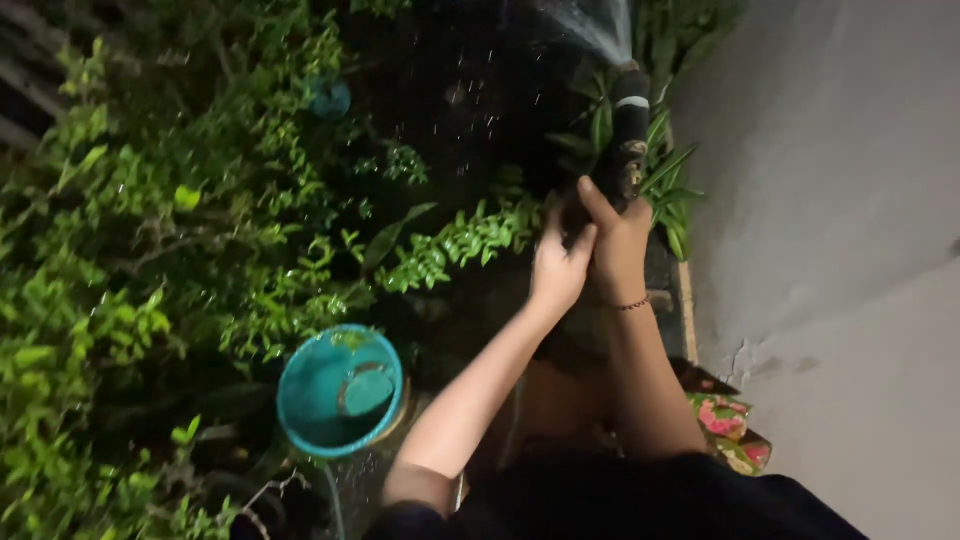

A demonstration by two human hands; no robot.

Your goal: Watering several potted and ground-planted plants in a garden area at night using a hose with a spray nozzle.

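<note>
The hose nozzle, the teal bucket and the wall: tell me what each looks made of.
Hose nozzle: probably dark plastic or rubber, matte, with a pale band; the dim light leaves it open. Teal bucket: likely plastic, going by its smooth, even colour and thin rim. Wall: looks like grey plaster or cement, dull, with a cracked, flaking patch low down.

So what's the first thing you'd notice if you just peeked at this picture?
Probably the dark hose nozzle near the top, held in both hands, with the left hand and right hand wrapped around it and water spraying out above. Next, the bright teal bucket at lower left, standing among leafy green bushes that fill the left side. A pale grey wall runs down the right.
</note>
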